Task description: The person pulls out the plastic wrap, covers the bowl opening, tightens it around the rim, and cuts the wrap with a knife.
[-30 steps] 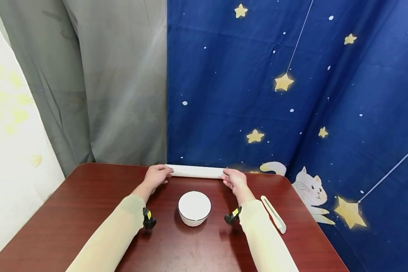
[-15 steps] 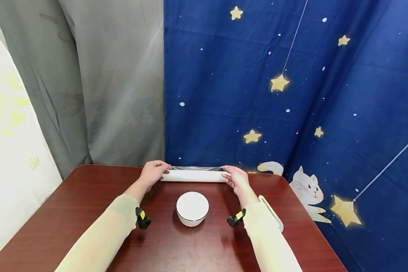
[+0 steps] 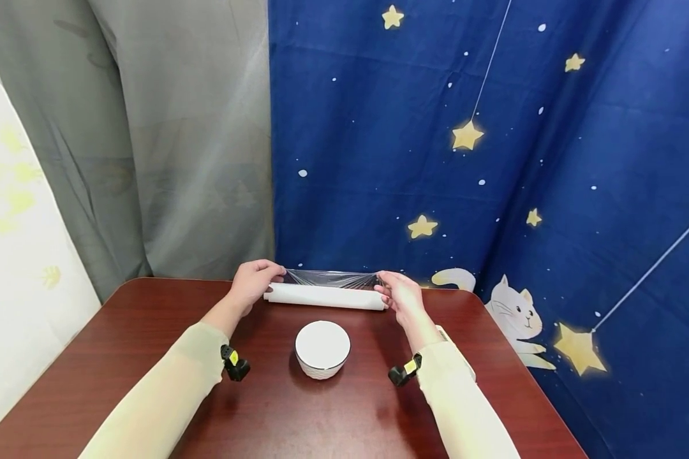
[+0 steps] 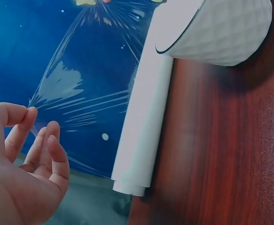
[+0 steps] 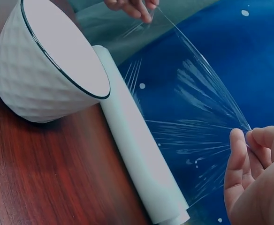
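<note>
A white roll of cling film (image 3: 325, 296) lies across the far side of the table, a clear sheet of film (image 3: 330, 278) drawn up from it. My left hand (image 3: 254, 284) pinches one corner of that sheet between thumb and forefinger, the other fingers loosely bent. The opposite corner is pinched by my right hand (image 3: 400, 295). Between the hands the film is stretched, with creases fanning out from both pinched corners in the wrist views. Nearer than the roll stands a white bowl (image 5: 48, 65) with a dark rim and a diamond-textured side, upright and apart from both hands.
A pale utility knife (image 3: 441, 333) lies on the right of the table, mostly hidden behind the right sleeve (image 3: 465, 401). The red-brown wooden table (image 3: 316, 427) ends just beyond the roll, where grey (image 3: 201, 159) and blue star-patterned (image 3: 367, 127) curtains hang.
Both hands have lifted the film's edge up and away from the roll, so a widening clear sheet now shows. The roll has come slightly nearer. The bowl stays put.
</note>
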Available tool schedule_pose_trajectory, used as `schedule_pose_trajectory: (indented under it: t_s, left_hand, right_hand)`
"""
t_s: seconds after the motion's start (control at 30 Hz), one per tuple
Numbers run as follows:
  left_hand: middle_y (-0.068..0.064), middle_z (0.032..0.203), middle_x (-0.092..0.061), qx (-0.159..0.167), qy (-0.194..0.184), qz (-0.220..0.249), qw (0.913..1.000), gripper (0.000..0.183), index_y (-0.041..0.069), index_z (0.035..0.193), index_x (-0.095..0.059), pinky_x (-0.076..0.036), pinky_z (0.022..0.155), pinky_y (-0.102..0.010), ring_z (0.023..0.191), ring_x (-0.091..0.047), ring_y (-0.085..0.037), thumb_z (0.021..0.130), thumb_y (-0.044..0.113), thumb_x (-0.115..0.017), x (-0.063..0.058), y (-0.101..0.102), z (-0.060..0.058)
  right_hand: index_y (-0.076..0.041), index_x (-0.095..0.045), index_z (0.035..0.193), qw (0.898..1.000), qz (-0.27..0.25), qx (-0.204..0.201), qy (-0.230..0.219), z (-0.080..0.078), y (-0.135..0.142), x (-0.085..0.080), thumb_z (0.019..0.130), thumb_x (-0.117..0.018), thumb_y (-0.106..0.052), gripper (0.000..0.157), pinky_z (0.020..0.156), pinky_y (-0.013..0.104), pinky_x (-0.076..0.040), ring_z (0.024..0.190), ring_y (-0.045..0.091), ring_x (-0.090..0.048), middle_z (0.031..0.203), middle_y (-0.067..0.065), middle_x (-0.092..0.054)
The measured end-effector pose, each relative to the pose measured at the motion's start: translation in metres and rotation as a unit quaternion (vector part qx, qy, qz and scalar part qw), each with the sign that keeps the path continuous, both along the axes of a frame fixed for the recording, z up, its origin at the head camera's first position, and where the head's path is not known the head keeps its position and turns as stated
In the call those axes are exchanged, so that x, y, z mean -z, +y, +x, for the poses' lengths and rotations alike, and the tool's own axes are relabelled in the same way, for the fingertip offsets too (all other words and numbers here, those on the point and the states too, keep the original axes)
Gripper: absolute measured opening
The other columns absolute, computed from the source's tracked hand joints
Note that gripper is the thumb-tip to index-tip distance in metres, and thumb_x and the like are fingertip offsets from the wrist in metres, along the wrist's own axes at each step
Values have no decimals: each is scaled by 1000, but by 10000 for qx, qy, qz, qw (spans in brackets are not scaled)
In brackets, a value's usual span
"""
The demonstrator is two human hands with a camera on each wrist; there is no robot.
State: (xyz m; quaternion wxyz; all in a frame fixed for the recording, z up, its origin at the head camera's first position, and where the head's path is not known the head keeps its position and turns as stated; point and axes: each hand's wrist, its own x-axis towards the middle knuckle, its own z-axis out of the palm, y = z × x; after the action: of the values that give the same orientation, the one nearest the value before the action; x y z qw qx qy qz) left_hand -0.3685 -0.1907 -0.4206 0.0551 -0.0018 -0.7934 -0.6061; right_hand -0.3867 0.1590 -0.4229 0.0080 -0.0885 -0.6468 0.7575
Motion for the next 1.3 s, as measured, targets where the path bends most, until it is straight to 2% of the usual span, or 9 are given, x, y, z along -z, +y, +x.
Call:
schedule_pose_trajectory:
  t_s: [0.13, 0.27, 0.63, 0.8, 1.0, 1.1, 1.2, 1.3]
  left_hand:
    - [-15, 127, -80, 26, 86, 73, 9999, 31, -1, 121, -79, -59, 84, -27, 103, -76, -13, 108, 23, -63, -8, -2, 5]
    - [-13, 124, -80, 63, 154, 140, 9998, 30, -2, 119, -79, -58, 80, -25, 97, -75, -8, 107, 22, -64, -13, -2, 8]
    - [-15, 125, -79, 65, 291, 106, 9995, 30, 1, 117, -79, -62, 81, -32, 96, -74, -8, 107, 25, -65, -32, -2, 22]
    - [-15, 123, -80, 123, 422, 91, 9990, 32, -1, 118, -78, -61, 83, -32, 95, -73, -5, 107, 26, -65, -43, 0, 30]
    - [8, 103, -81, 163, 519, 242, 9982, 37, -6, 124, -74, -60, 80, -27, 93, -74, -2, 107, 25, -66, -53, -1, 37]
    - [2, 109, -82, 179, 496, 184, 9984, 37, -4, 124, -75, -60, 81, -29, 96, -73, -4, 107, 27, -67, -56, -2, 43]
    - [-5, 113, -82, 242, 540, 36, 9982, 35, 0, 121, -78, -60, 82, -28, 98, -72, -6, 106, 30, -68, -56, -4, 55]
    - [-1, 106, -82, 326, 675, -73, 9972, 30, 1, 117, -80, -59, 78, -27, 93, -70, -6, 105, 27, -71, -53, -6, 69]
  right_hand:
    - [-3, -74, 133, 9999, -18, 12, 126, 5, 0, -7, 105, -74, -20, 33, 61, 16, -55, 72, 2, -75, 130, 18, -77]
    - [-3, -74, 133, 9997, -64, 19, 229, 7, 0, -12, 105, -75, -21, 33, 61, 16, -54, 71, 1, -74, 137, 19, -74]
    - [-6, -74, 136, 9994, -92, -72, 340, 15, 3, -27, 105, -76, -25, 36, 66, 19, -56, 80, 3, -77, 147, 15, -70]
    - [-7, -75, 135, 9988, -120, -24, 480, 19, 5, -34, 105, -76, -27, 36, 67, 20, -57, 82, 4, -78, 142, 10, -74]
    - [-7, -76, 133, 9978, 83, -73, 656, 34, 7, -42, 106, -76, -27, 34, 66, 19, -57, 82, 4, -78, 137, 8, -75]
    - [-5, -76, 133, 9970, 218, -101, 732, 45, 9, -44, 106, -75, -26, 35, 63, 18, -55, 79, 3, -78, 133, 9, -77]
    - [-2, -76, 133, 9961, 294, -126, 821, 58, 12, -42, 105, -77, -24, 36, 62, 19, -56, 78, 4, -78, 120, 6, -81]
    - [0, -76, 132, 9949, 406, -171, 904, 72, 17, -38, 104, -77, -23, 36, 61, 19, -56, 80, 6, -79, 110, -1, -82]
